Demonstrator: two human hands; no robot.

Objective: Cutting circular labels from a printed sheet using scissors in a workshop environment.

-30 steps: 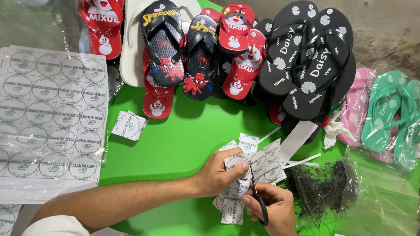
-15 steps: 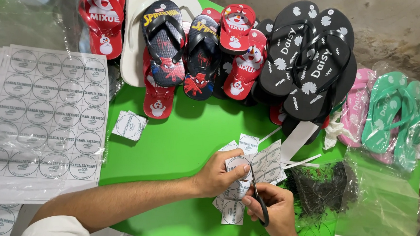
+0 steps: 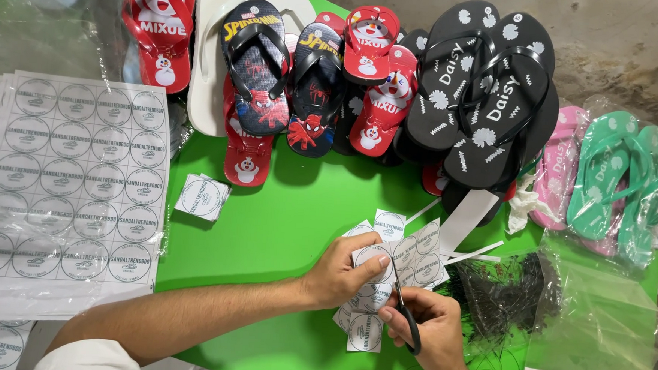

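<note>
My left hand (image 3: 345, 270) pinches a strip of white round-print labels (image 3: 408, 257) over a green table (image 3: 282, 227). My right hand (image 3: 430, 329) grips black-handled scissors (image 3: 405, 309), whose blades point up into the strip beside my left thumb. Cut square labels (image 3: 365, 331) lie under and around both hands. A small stack of cut labels (image 3: 202, 196) lies apart to the left.
Uncut label sheets (image 3: 70, 186) in clear plastic lie at the left. Flip-flops line the far edge: red (image 3: 157, 29), black printed (image 3: 256, 65), black flowered (image 3: 484, 95), pink (image 3: 558, 171), green (image 3: 618, 181). A bag of black fasteners (image 3: 507, 292) sits right of my hands.
Both hands stay in nearly the same place; the scissors and the label strip have shifted only slightly.
</note>
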